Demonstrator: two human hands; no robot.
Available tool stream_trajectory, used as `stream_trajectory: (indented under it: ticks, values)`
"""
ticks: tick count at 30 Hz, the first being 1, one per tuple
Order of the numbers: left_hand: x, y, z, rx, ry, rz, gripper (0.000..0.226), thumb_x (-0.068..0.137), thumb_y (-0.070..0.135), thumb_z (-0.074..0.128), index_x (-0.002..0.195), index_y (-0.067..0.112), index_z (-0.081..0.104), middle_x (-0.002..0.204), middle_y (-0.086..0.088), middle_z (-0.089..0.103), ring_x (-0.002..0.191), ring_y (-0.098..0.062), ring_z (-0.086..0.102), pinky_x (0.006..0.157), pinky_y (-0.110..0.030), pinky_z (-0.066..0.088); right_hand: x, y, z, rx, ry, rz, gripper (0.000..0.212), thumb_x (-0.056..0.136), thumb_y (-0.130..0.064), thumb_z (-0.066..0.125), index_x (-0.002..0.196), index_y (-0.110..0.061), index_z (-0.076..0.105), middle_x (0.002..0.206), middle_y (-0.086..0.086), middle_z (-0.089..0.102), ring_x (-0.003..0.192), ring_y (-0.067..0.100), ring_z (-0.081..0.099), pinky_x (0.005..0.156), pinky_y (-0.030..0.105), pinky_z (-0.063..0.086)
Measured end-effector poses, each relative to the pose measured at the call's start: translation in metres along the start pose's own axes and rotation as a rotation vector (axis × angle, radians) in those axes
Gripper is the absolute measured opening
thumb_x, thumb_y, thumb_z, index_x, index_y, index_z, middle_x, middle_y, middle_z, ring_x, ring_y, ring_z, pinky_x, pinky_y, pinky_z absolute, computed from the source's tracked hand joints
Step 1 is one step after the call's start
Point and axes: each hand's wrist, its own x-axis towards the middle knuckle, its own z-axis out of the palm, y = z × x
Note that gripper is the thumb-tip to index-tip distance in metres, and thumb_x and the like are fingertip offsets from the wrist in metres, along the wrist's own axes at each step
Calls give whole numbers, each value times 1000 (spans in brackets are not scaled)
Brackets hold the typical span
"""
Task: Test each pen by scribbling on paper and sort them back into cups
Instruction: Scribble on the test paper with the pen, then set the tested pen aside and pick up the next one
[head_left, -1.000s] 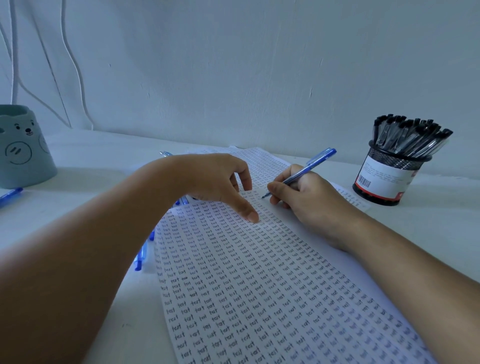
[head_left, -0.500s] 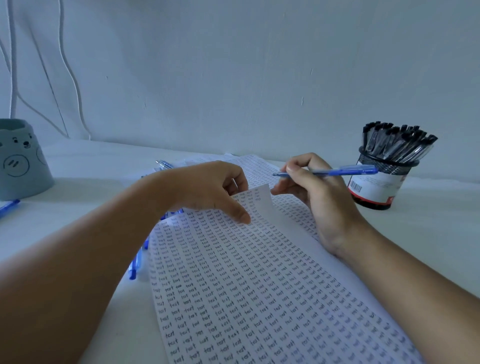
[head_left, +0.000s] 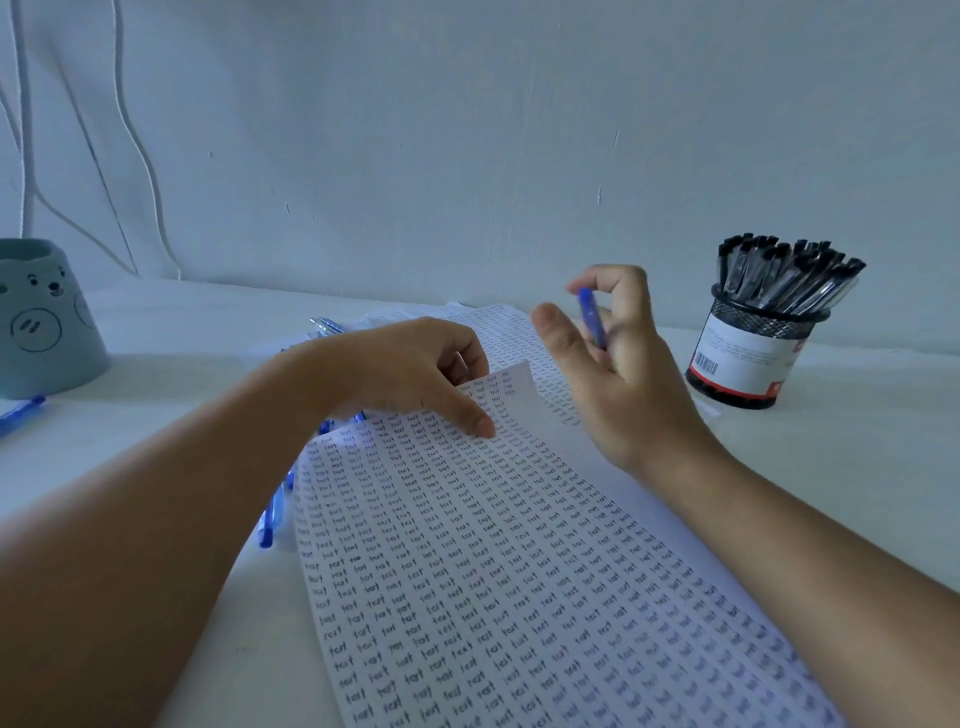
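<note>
Paper (head_left: 467, 571) is nearly full: left hand (head_left: 415, 374) pinches its top corner, right hand (head_left: 608, 353) grips a pen (head_left: 589, 317), loose pens (head_left: 270, 519) remain unsorted.

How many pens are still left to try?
I can't count exactly. The top paper is almost full of scribbled words, so lots look done. The right hand holds a blue pen, while the left hand lifts the paper's corner. Several blue pens still lie on the table, outside the cups.

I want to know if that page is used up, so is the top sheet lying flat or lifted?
Lifted at its far corner: the left hand pinches the top sheet, whose corner curls above the sheet beneath.
</note>
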Motion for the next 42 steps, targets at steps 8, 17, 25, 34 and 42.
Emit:
stream_trajectory:
  ticks: [8,17,25,34,42]
  values:
    - [0,-1,0,-14,-7,-3,45,68,22,95,101,17,65,100,-13,74,78,-18,74,68,-30,59,2,13,1,-324,17,-175,39,111,-46,35,137,-31,60,93,-12,65,84,4,61,73,31,48]
    - [-3,3,-1,26,-5,-26,48,67,25,96,103,20,65,99,-9,75,83,-21,76,74,-37,63,5,13,3,-442,-16,-127,29,113,-36,34,114,-21,60,73,-22,55,65,1,53,61,25,31]
    - [-10,26,-1,68,168,104,50,77,63,74,120,39,66,110,13,73,103,-6,67,96,-44,56,3,17,4,-452,-165,-141,52,113,-26,36,164,-27,27,112,-8,52,102,23,57,95,41,44]
    - [-7,43,0,-428,456,176,16,109,24,48,102,11,52,94,-12,75,74,-17,66,72,-26,48,-2,4,9,-398,-226,-98,89,103,-58,48,164,-35,-12,159,2,39,141,17,46,113,44,41]
    - [-64,-7,-64,434,650,-58,34,97,42,64,89,9,64,76,-7,71,67,-18,63,53,-25,41,-7,6,11,-483,-495,-145,73,84,-79,43,148,-44,47,110,-22,56,106,6,57,98,41,49]
